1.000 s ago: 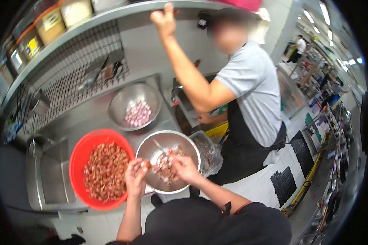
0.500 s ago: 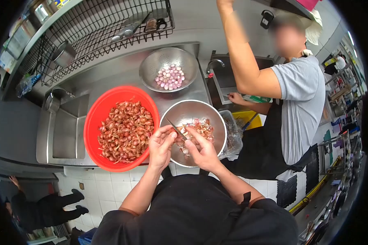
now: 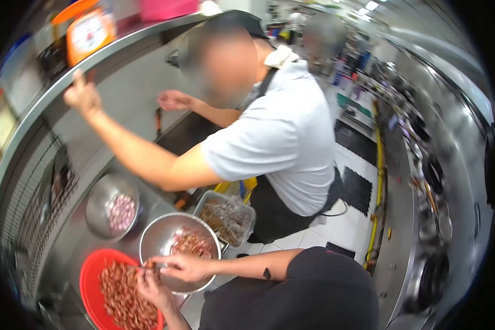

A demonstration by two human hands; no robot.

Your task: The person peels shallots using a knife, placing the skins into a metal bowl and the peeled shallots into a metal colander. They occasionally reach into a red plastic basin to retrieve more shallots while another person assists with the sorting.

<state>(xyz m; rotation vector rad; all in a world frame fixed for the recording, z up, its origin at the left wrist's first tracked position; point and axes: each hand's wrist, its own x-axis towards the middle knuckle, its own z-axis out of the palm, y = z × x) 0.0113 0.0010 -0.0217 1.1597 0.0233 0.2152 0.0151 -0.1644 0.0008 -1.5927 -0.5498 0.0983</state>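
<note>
My right hand (image 3: 186, 267) grips a small knife (image 3: 158, 268), its blade pointing left. The fingers of my left hand (image 3: 153, 286) are pinched round a small reddish shallot (image 3: 148, 264), blurred and partly covered, close to the blade. Both hands are over the near left side of a steel bowl (image 3: 152, 235) with shallot skins (image 3: 190, 243) in it. Left of them stands a red tub (image 3: 88, 275) full of unpeeled shallots (image 3: 121, 297). Behind it, a steel colander (image 3: 98, 209) contains peeled pinkish shallots (image 3: 121, 212).
A co-worker in a grey shirt (image 3: 258, 143) stands close at the right, one hand (image 3: 82, 98) raised by the shelf edge (image 3: 121, 47). An orange scale (image 3: 91, 33) sits on that shelf. A clear plastic container (image 3: 225, 217) stands beside the bowl.
My view has swung to the right, so the bowls and tub now appear lower left. The co-worker's raised arm has come down toward the shelf. My hands stay together over the bowl.
</note>
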